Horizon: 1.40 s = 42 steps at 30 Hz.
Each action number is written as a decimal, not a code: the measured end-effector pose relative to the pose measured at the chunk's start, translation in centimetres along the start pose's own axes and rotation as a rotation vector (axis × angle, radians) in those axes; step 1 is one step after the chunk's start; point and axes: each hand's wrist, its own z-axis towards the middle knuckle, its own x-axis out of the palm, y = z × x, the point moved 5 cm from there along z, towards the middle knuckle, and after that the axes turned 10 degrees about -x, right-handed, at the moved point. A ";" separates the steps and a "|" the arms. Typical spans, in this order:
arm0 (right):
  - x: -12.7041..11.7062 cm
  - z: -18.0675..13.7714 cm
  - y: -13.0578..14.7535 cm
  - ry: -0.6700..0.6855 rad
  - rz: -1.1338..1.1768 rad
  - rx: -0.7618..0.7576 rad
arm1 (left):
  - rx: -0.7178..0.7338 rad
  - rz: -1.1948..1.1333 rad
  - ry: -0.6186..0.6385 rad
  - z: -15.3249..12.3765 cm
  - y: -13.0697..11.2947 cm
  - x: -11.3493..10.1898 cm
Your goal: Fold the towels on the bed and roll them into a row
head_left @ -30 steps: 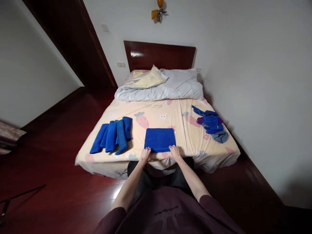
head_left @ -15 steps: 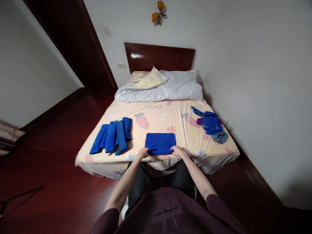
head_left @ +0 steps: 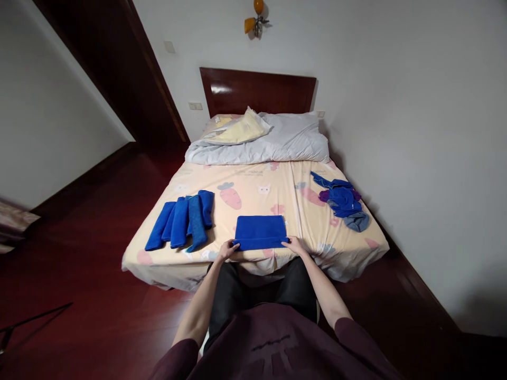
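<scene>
A blue towel (head_left: 260,227) lies flat on the bed in front of me, its near edge turned over into a folded strip. My left hand (head_left: 227,249) pinches the left end of that strip, and my right hand (head_left: 293,245) pinches the right end. To the left rest several rolled or folded blue towels (head_left: 179,222), side by side. On the right is a loose heap of crumpled cloths (head_left: 343,203) in blue, purple and grey.
The bed sheet (head_left: 253,182) is cream with carrot and rabbit prints. A grey quilt (head_left: 293,140) and a yellow cloth (head_left: 245,128) lie towards the headboard (head_left: 263,89). Dark red floor (head_left: 91,237) borders the bed on the left; a white wall stands close on the right.
The turned-over near edge of the towel is now a wider strip. Both hands have moved slightly outward, still gripping its ends.
</scene>
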 end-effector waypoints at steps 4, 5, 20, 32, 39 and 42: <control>0.4 0.2 -0.3 -0.025 0.088 -0.036 | 0.050 -0.019 -0.067 0.3 0.1 0.5; 0.4 0.3 -0.4 -0.032 0.087 -0.040 | 0.065 -0.006 -0.081 0.4 0.0 0.5; -0.2 -0.9 -1.0 -0.121 -0.134 0.051 | -0.037 0.333 -0.126 0.2 1.2 1.2; -0.2 -1.4 -0.3 -0.104 -0.187 0.103 | -0.079 0.335 -0.104 -0.4 0.3 1.1; -0.3 -1.5 0.3 -0.099 -0.181 0.078 | -0.090 0.311 -0.091 -0.4 0.7 1.2; -0.2 -1.6 0.7 -0.070 -0.170 0.051 | -0.084 0.281 -0.091 -0.5 0.8 1.1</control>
